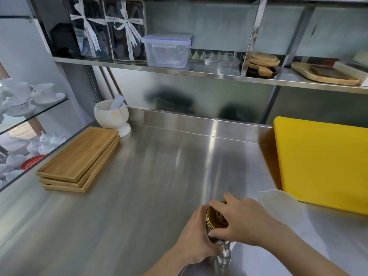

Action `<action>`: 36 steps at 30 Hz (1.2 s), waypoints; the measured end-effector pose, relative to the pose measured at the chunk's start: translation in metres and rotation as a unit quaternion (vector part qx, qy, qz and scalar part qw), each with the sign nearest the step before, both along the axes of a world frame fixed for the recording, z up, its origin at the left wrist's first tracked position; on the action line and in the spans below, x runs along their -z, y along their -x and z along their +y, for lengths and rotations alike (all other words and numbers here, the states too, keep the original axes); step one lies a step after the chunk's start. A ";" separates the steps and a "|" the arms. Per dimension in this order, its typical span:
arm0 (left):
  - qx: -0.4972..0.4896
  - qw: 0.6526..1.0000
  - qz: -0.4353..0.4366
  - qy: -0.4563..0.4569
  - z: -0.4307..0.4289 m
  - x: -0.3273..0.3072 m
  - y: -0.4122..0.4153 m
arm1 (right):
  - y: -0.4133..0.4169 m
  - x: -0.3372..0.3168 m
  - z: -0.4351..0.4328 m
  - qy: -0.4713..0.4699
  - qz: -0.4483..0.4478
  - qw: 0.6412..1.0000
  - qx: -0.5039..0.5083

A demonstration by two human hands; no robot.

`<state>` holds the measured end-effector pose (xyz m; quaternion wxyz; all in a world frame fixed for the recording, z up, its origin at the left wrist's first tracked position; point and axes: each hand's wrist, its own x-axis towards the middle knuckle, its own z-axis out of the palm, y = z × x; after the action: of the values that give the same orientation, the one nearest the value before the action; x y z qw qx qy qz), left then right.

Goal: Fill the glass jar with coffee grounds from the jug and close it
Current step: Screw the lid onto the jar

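Note:
A glass jar with a clear handle (225, 255) stands on the steel counter near the front edge. Its gold metal lid (216, 220) sits on top. My left hand (196, 238) wraps around the jar's body from the left. My right hand (242, 220) lies over the lid, fingers curled around its rim. Just right of the hands stands a translucent white plastic jug (282, 210) with its spout toward the far left; its inside looks pale. Most of the jar's body is hidden by the hands.
A yellow cutting board (322, 162) lies at the right, behind the jug. A stack of wooden trays (79, 160) and a white mortar with pestle (113, 116) sit at the left rear. A steel shelf (179, 70) overhead carries a plastic box and wooden boards.

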<state>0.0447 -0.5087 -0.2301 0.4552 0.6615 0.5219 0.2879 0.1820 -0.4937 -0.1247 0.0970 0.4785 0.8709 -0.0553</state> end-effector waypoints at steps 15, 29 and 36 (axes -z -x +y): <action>0.034 0.999 0.008 -0.006 0.003 -0.003 0.003 | -0.013 0.046 0.002 -0.160 0.104 0.978 -0.080; -0.016 0.990 0.113 -0.082 -0.002 -0.001 -0.011 | -0.003 0.055 -0.005 -0.279 0.102 0.955 0.003; -0.015 0.992 0.086 -0.086 -0.008 -0.001 -0.013 | 0.002 0.057 -0.008 -0.274 0.121 0.953 0.044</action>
<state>0.0573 -0.5168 -0.2288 0.3454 0.7128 0.5422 0.2802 0.1795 -0.5016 -0.1816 -0.1468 0.5143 0.8358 0.1238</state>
